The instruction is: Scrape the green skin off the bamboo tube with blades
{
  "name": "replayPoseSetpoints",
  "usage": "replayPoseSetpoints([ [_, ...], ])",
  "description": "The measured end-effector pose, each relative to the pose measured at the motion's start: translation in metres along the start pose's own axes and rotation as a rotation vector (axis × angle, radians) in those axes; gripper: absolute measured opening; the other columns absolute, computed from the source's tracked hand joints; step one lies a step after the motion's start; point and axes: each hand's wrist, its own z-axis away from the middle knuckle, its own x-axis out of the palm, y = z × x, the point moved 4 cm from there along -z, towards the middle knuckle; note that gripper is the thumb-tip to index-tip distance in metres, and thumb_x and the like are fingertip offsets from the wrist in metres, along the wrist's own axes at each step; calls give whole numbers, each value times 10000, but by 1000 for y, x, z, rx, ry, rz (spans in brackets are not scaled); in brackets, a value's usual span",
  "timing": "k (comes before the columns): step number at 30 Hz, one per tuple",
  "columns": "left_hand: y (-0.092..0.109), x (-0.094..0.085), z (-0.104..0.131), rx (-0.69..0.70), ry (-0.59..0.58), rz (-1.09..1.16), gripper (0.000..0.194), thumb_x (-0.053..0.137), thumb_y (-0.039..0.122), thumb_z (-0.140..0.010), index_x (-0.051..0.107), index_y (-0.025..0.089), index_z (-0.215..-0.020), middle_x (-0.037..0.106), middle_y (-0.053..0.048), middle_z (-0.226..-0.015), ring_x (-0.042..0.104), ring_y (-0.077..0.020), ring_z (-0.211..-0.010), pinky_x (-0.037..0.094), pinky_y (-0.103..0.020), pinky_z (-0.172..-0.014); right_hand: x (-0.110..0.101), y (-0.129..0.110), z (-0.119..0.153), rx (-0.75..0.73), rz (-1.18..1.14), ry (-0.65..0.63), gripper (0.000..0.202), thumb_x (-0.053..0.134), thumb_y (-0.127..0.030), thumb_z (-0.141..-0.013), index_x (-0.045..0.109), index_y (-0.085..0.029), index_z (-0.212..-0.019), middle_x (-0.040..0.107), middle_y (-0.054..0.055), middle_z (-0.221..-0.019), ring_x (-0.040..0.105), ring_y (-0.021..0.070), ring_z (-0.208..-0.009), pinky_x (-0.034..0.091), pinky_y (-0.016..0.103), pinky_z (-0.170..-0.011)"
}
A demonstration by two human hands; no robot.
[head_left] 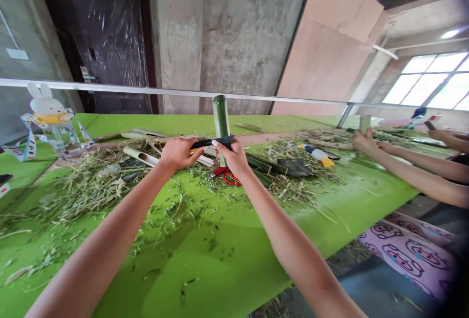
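Observation:
A green bamboo tube stands upright on the table, with pale stripes where its skin is scraped away. Across its front lies a dark knife, held level. My left hand is closed round one end of it. At the other end, my right hand grips it, thumb on the near side. The tube's lower part is partly hidden behind the knife and my right hand. Below my right hand lie a red-handled tool and a red cord loop.
Bamboo shavings and cut bamboo pieces litter the green table. A yellow-and-white bottle lies right of the tube. A rabbit-shaped cup stands at left. A co-worker's hands hold another bamboo tube at right.

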Motion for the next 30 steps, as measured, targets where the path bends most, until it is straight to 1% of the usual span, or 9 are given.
replayPoseSetpoints([
  [4,1,3,0,-32,8,16,584,205,589,-825,602,165,-884,656,-91,-720,613,-222,-673,335,-281,-537,0,3,0,46,-16,12,312,615,-465,-697,499,-187,-781,500,-45,-520,472,104,-442,372,250,-451],
  [7,-1,6,-1,-13,-15,27,588,198,585,-829,607,166,-890,658,-93,-727,618,-235,-685,340,-286,-537,-2,5,-3,21,-26,-41,315,644,-448,-673,510,-179,-768,542,-24,-620,514,104,-528,411,253,-523],
  [11,-6,11,-1,45,-65,51,571,209,572,-831,610,169,-889,650,-82,-693,611,-225,-661,329,-281,-521,-3,15,-8,89,-138,-121,380,715,-397,-599,494,-185,-824,569,-14,-716,552,115,-624,442,263,-588],
  [16,-2,17,-1,140,-137,125,526,238,544,-836,611,175,-877,647,-67,-698,596,-193,-649,340,-271,-530,-6,16,-8,168,-220,-195,455,775,-292,-506,494,-199,-851,536,-44,-660,502,98,-547,428,245,-490],
  [18,1,15,-1,170,-125,149,517,243,532,-840,609,172,-905,656,-75,-745,598,-199,-678,350,-278,-544,-7,14,-7,183,-261,-213,462,783,-272,-491,502,-204,-852,534,-49,-646,499,95,-523,425,243,-465],
  [21,3,12,-2,198,-105,162,508,251,521,-843,607,174,-942,659,-81,-780,600,-204,-708,346,-282,-545,-9,10,-6,174,-305,-226,436,787,-260,-490,517,-202,-828,551,-41,-674,522,99,-551,441,242,-479],
  [24,2,10,-2,177,-104,150,511,260,531,-835,618,180,-931,653,-75,-736,597,-202,-692,334,-279,-538,-7,10,-5,179,-300,-226,392,776,-288,-514,531,-195,-806,559,-32,-678,527,104,-557,435,243,-475],
  [27,1,10,-3,126,-87,141,515,271,551,-824,630,185,-877,637,-63,-671,586,-197,-651,314,-276,-523,-6,10,-5,190,-301,-186,375,771,-281,-514,542,-193,-799,565,-25,-681,514,103,-546,427,253,-483],
  [30,0,11,-5,79,-69,165,502,290,555,-815,628,184,-833,618,-51,-635,569,-186,-613,292,-269,-503,-7,10,-5,225,-287,-169,302,746,-282,-547,552,-181,-755,555,-13,-648,498,105,-537,417,269,-501],
])
